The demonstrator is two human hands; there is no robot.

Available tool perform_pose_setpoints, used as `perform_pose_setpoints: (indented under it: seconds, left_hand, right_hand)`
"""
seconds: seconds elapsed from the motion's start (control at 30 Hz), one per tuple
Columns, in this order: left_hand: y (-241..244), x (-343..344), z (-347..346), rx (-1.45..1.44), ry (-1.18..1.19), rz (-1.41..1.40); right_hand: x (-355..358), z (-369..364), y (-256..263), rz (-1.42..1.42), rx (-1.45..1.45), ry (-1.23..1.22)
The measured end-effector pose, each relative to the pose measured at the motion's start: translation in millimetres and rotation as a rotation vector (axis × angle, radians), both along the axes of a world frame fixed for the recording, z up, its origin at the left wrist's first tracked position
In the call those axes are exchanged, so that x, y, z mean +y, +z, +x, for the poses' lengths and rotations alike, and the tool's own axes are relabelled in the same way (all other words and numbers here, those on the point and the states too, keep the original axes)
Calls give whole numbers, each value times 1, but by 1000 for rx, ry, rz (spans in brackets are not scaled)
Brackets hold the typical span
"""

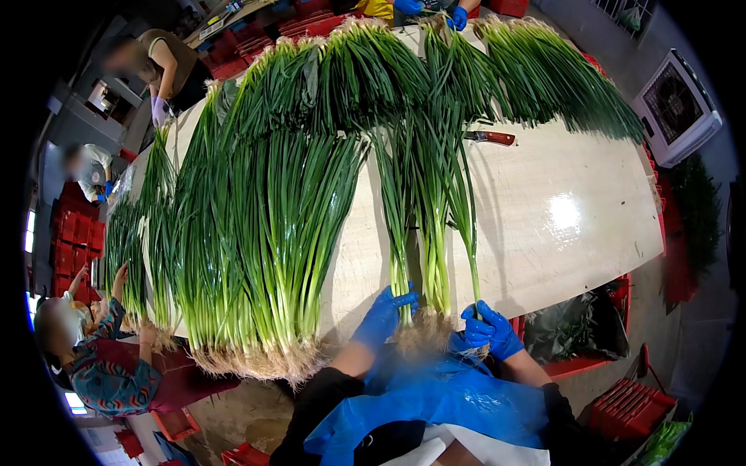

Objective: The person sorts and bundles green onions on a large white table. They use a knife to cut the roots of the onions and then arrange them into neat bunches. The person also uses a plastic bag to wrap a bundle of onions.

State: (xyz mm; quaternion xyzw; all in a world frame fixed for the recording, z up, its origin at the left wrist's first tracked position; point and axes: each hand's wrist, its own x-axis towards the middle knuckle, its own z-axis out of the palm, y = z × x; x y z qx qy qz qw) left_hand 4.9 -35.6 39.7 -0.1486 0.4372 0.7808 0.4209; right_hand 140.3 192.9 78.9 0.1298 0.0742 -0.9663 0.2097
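My left hand, in a blue glove, grips a small bunch of green onions just above its roots. A glove of the same kind covers my right hand, which is closed around a thin green onion stalk. Between my hands lies another bunch of green onions, its pale roots hanging over the near table edge. To the left, a wide row of green onions rests with roots towards me. Beyond my right hand, a knife with a red-brown handle lies partly under the leaves.
More green onions line the far side of the pale table, where another person's blue gloves handle some. Several co-workers stand at left. A red crate with dark leafy scraps sits under the right edge. A white fan unit stands at right.
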Motion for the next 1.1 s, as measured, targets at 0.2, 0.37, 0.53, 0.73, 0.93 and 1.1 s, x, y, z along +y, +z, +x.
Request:
perform_pose_setpoints:
  seconds: [0.2,0.37,0.53,0.73,0.93,1.1]
  left_hand:
    - [5,-2,-1,47,1,-213]
    - [10,-10,-4,-52,-6,-52]
    - [5,-11,-3,-100,10,152]
    - [10,-13,-8,-113,-56,215]
    - [4,-5,-5,-67,-64,179]
    - [-5,-4,-4,-119,-40,233]
  right_hand:
    - [32,19,20,446,46,-21]
    - [89,13,52,820,-35,-231]
    - [143,-10,-9,2553,-302,-472]
    - [34,-55,-36,1934,106,-26]
    - [-23,-74,-57,1872,206,338]
    - [-8,-54,-22,949,6,131]
